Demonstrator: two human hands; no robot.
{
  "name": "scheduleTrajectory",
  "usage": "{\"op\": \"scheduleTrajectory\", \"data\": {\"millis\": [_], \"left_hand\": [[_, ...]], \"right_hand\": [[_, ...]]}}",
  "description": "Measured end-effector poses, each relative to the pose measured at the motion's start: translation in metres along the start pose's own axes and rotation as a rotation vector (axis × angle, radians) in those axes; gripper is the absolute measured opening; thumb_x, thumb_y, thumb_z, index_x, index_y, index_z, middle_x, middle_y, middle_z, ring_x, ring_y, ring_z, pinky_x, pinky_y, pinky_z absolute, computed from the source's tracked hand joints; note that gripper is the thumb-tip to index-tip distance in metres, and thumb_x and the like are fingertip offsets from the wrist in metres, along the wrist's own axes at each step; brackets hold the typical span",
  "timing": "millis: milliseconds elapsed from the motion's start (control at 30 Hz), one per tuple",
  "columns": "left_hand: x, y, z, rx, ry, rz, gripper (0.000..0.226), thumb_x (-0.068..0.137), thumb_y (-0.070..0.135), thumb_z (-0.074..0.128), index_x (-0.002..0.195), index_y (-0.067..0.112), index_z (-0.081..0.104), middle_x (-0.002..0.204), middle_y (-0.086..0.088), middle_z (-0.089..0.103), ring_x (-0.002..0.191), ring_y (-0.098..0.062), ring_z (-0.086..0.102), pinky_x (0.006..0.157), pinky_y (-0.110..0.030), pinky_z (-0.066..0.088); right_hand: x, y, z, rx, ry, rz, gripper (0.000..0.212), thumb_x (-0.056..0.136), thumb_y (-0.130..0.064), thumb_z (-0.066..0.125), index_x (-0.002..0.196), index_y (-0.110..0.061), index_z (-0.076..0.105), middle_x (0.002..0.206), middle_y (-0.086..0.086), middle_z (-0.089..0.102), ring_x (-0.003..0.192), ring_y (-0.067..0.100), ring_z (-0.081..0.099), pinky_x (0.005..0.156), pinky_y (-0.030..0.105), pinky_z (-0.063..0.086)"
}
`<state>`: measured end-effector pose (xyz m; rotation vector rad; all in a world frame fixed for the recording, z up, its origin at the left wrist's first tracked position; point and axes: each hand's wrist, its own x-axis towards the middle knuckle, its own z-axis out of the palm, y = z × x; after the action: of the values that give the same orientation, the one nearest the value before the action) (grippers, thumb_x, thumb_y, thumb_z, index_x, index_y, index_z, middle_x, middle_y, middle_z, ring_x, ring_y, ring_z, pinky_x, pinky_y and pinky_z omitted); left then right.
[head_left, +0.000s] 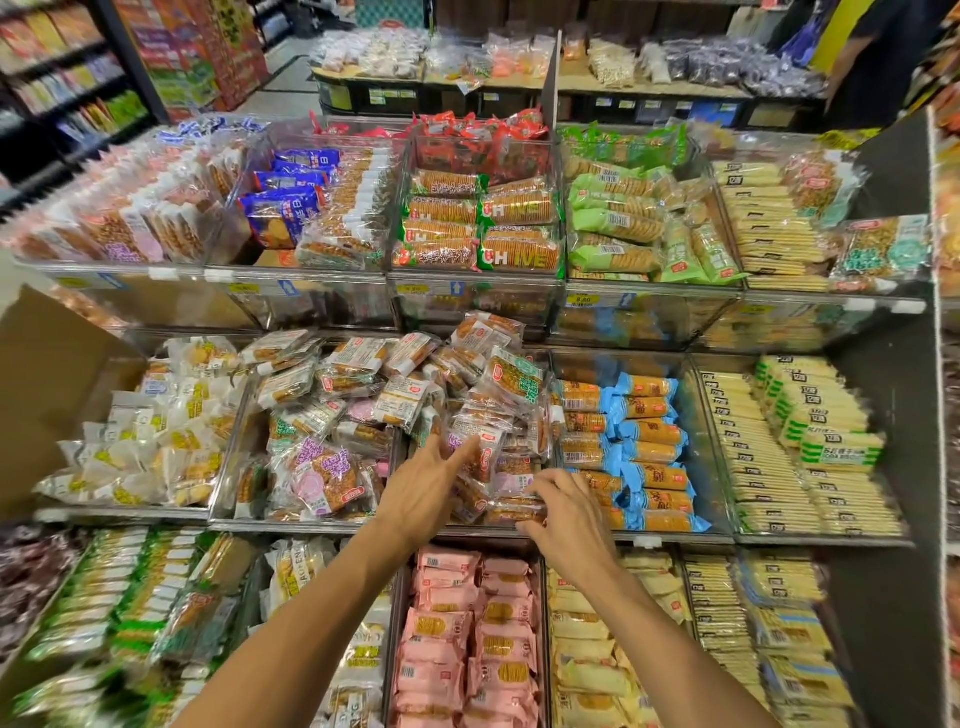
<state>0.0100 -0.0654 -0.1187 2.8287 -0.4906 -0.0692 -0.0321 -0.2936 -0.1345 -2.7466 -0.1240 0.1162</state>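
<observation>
While both hands are down in the middle bin (457, 530) of this snack display, the left hand (431, 488) is open, straight fingers touching a clear cracker packet (480, 449) with a red label on the heap. The right hand (569, 514) curls its fingers over a flat packet (511, 512) at the bin's front edge, and I honestly can't tell if it's actually gripping. The blue packs (649, 441) sit just beside.

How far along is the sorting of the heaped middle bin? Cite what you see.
Looks done: blue packs beside it lie in neat rows. In hand: left hand reaches for a packet; right hand touches front packets. Left: the heap is jumbled.
</observation>
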Motion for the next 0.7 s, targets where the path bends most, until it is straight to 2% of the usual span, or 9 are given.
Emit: {"op": "scheduleTrajectory", "data": {"millis": [100,233,333,400,500,533,600,700], "left_hand": [[0.006,0.002,-0.003,-0.004,0.028,-0.021,0.071,0.084,0.005,0.077,0.139,0.034,0.043,0.116,-0.004,0.042,0.091,-0.020,0.055,0.067,-0.026,0.055],[0.004,0.007,0.001,0.014,0.131,-0.015,0.049,0.080,0.005,0.081,0.118,0.027,0.060,0.121,-0.008,0.048,0.097,-0.020,0.053,0.073,-0.026,0.054],[0.001,0.009,0.000,0.058,0.154,0.049,0.049,0.071,0.005,0.080,0.113,0.022,0.060,0.134,-0.010,0.056,0.116,-0.028,0.053,0.093,-0.039,0.053],[0.001,0.008,-0.003,0.068,0.130,0.082,0.051,0.066,0.012,0.083,0.110,0.021,0.058,0.123,-0.003,0.064,0.119,-0.028,0.051,0.099,-0.043,0.048],[-0.002,0.006,-0.006,-0.047,0.040,0.054,0.055,0.075,0.031,0.089,0.109,0.022,0.046,0.109,0.004,0.061,0.097,-0.019,0.052,0.087,-0.036,0.047],[-0.003,0.005,-0.007,-0.161,0.007,0.035,0.057,0.077,0.033,0.089,0.111,0.022,0.044,0.111,0.006,0.059,0.093,-0.017,0.054,0.083,-0.034,0.048],[-0.007,0.002,-0.012,-0.349,-0.033,-0.026,0.061,0.076,0.031,0.090,0.118,0.023,0.047,0.117,0.010,0.057,0.096,-0.014,0.059,0.084,-0.031,0.051],[-0.010,-0.001,-0.023,-0.546,-0.010,-0.176,0.057,0.075,0.024,0.092,0.123,0.026,0.059,0.119,0.012,0.061,0.103,-0.009,0.064,0.091,-0.027,0.054]], "right_hand": [[-0.004,0.003,-0.009,0.117,-0.015,0.050,0.049,0.093,-0.045,0.075,0.137,-0.028,0.059,0.130,-0.012,0.061,0.122,0.013,0.056,0.100,0.031,0.046],[-0.012,0.008,-0.021,0.323,0.025,0.159,0.036,0.092,-0.045,0.076,0.123,-0.040,0.058,0.108,-0.018,0.067,0.087,0.003,0.063,0.070,0.027,0.048],[-0.018,0.011,-0.023,0.452,0.080,0.166,0.036,0.094,-0.039,0.076,0.122,-0.045,0.054,0.108,-0.018,0.068,0.089,0.005,0.065,0.075,0.036,0.056],[-0.021,0.011,-0.025,0.491,0.111,0.169,0.037,0.094,-0.036,0.076,0.124,-0.040,0.056,0.108,-0.017,0.069,0.088,0.004,0.065,0.075,0.036,0.056],[-0.022,0.008,-0.031,0.593,0.171,0.202,0.037,0.093,-0.036,0.078,0.122,-0.044,0.055,0.106,-0.023,0.067,0.093,-0.005,0.063,0.073,0.022,0.049],[-0.023,0.007,-0.031,0.628,0.181,0.217,0.038,0.093,-0.035,0.078,0.123,-0.043,0.056,0.106,-0.024,0.067,0.094,-0.008,0.062,0.074,0.017,0.046],[-0.022,0.005,-0.033,0.718,0.180,0.258,0.035,0.092,-0.034,0.079,0.121,-0.039,0.060,0.104,-0.024,0.068,0.092,-0.012,0.062,0.074,0.011,0.044],[-0.019,0.004,-0.032,0.850,0.169,0.308,0.028,0.090,-0.037,0.081,0.114,-0.034,0.066,0.103,-0.019,0.070,0.095,-0.006,0.064,0.079,0.022,0.048]]}}
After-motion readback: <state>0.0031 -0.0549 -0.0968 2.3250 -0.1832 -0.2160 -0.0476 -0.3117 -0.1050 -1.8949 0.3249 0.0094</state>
